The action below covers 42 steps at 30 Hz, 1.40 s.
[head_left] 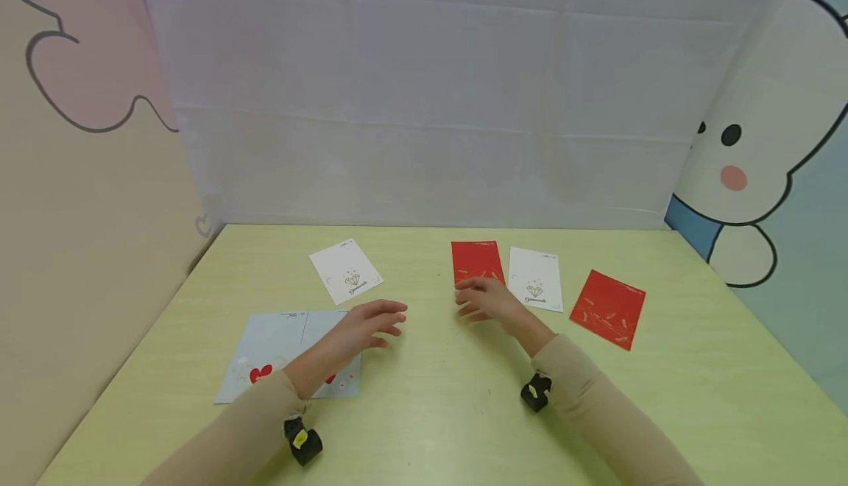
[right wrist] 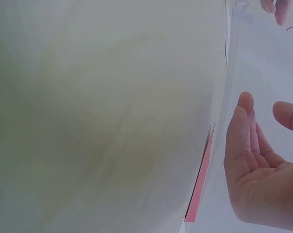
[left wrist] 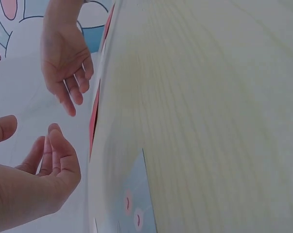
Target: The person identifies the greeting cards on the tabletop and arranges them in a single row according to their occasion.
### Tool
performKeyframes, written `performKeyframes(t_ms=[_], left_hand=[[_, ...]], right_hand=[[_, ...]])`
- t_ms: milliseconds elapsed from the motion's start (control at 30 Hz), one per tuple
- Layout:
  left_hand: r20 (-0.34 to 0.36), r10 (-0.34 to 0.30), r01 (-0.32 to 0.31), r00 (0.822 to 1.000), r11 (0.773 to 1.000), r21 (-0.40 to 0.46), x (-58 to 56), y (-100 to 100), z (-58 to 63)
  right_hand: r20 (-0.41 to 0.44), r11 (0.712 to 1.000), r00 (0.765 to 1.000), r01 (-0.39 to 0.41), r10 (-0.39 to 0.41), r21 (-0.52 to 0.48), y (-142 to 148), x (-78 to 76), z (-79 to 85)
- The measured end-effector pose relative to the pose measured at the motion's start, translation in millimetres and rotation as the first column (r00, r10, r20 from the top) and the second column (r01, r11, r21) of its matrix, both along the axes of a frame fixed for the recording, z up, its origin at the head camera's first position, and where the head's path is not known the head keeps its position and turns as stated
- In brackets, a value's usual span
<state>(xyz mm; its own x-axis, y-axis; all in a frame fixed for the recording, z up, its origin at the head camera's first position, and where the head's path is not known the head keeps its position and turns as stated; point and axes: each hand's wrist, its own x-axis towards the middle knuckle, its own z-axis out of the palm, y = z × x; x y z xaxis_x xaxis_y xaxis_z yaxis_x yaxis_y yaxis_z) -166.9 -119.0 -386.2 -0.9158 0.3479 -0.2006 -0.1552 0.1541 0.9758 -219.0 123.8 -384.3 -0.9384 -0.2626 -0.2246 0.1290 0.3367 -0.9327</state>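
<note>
My left hand point(head_left: 366, 326) hovers over the right part of two pale blue cards point(head_left: 271, 339) with red hearts, which lie side by side at the left. Its fingers are loosely bent around nothing in the left wrist view. My right hand point(head_left: 486, 300) is in the air just in front of a red card point(head_left: 475, 256) and hides its lower edge; its fingers are relaxed and hold nothing. Beside that card lies a white card point(head_left: 535, 280) with a gold diamond drawing. Another white diamond card point(head_left: 346, 271) lies tilted at the back left, and a second red card point(head_left: 608, 309) lies tilted at the right.
All the cards lie flat on a light yellow-green wood-grain table point(head_left: 437, 427). Behind it hangs a creased white cloth point(head_left: 424, 103). Walls with cartoon drawings stand to the left and right. A small black camera point(head_left: 303, 442) is strapped to my left wrist, another point(head_left: 536, 392) to my right.
</note>
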Motion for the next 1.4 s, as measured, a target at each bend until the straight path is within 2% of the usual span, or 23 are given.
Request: performKeyframes(t_ms=[233,433,600,967,1133,1333,1400], left_hand=[[0.007,0.02,-0.02,1.0,1.0,-0.011,-10.3,10.1,-1.7],[0.016,0.03,-0.03,0.999,1.0,0.0,-19.3,18.1,1.8],[0.013,0.041,-0.041,0.999,0.999,-0.028,-26.6,23.5,2.4],[0.002,0.082,-0.081,0.997,0.994,-0.078,-45.0,37.7,-7.1],[0.036,0.118,-0.114,0.992,0.989,-0.094,-51.7,44.0,-11.3],[0.046,0.099,-0.098,0.994,0.995,-0.036,-56.2,52.4,-14.1],[0.04,0.09,-0.09,0.995,0.996,-0.008,-53.7,56.2,-8.2]], right_hand=[[0.002,1.0,1.0,0.02,-0.02,0.017,15.1,-6.0,2.8],[0.008,0.998,0.999,0.053,-0.053,0.037,25.7,-12.1,2.8],[0.013,0.995,0.996,0.087,-0.088,0.058,35.2,-16.7,3.2],[0.018,0.977,0.985,0.17,-0.173,0.128,51.4,-26.4,4.6],[-0.003,0.969,0.976,0.219,-0.22,0.113,54.8,-27.4,6.3],[-0.002,0.958,0.962,0.273,-0.274,0.084,61.1,-33.2,2.5],[0.01,0.96,0.962,0.271,-0.272,0.069,62.6,-34.3,1.8]])
